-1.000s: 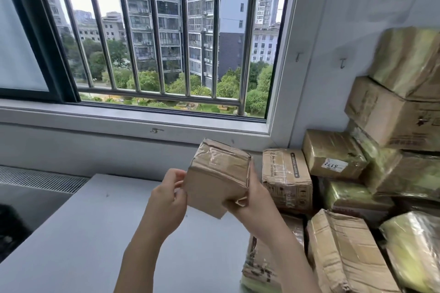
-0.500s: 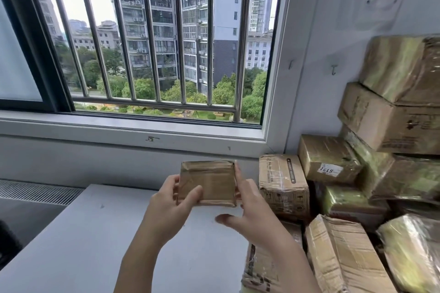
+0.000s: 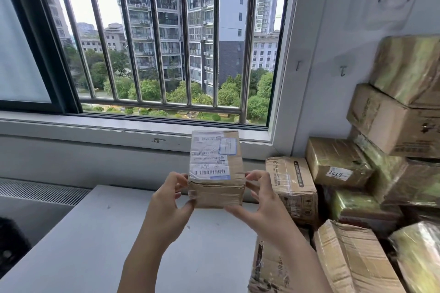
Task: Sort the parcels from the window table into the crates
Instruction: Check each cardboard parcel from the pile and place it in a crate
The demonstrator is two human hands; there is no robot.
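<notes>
Parcel (image 3: 215, 171) lifted above the desk (image 3: 95, 233), label facing me for reading; fingers of my left hand (image 3: 170, 202) and right hand (image 3: 264, 207) pinch its sides.

Parcel (image 3: 216, 169) rotated in both hands; shipping label (image 3: 209, 156) now faces camera.

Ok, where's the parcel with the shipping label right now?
Head view, centre: the labelled parcel is held above the table, between left hand and right hand, below the window sill.
</notes>
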